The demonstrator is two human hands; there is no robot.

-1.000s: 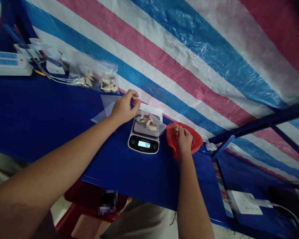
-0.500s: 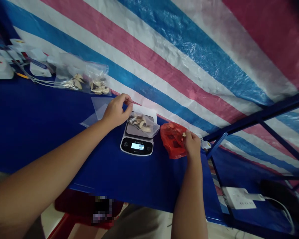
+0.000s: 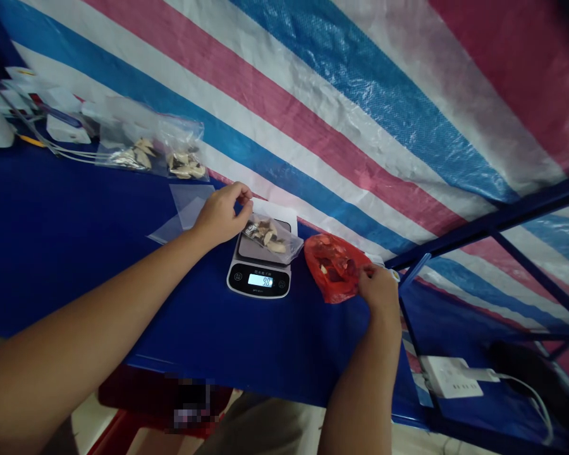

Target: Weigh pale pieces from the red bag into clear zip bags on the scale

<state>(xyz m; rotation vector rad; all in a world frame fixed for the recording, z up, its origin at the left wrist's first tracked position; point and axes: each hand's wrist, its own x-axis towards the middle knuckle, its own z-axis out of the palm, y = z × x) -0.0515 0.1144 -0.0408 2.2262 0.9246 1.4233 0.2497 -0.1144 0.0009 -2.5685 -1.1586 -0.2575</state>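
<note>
A digital kitchen scale (image 3: 258, 279) with a lit display reading about 9.8 stands on the blue table. On its platform lies a clear plastic bag (image 3: 289, 248) holding pale, dark-edged slices (image 3: 266, 232) that look like dried mushroom. My left hand (image 3: 224, 213) is at the bag's left end, fingers curled and closed against it; the exact grip is partly hidden. To the right of the scale sits an open red plastic bag (image 3: 329, 287) with a pale piece (image 3: 323, 270) inside. The fingers of my right hand (image 3: 380, 285) are closed at its right rim.
Two filled clear bags (image 3: 186, 158) lie at the back left, near white devices and cables (image 3: 69, 129). Flat clear bags (image 3: 180, 215) rest beside my left forearm. A striped tarp (image 3: 284, 114) rises behind the table. A power strip (image 3: 450, 376) is at lower right.
My right hand has moved slightly right, to the red bag's rim. The pale piece at its fingertips no longer shows there; one now shows inside the bag. My left hand stays put.
</note>
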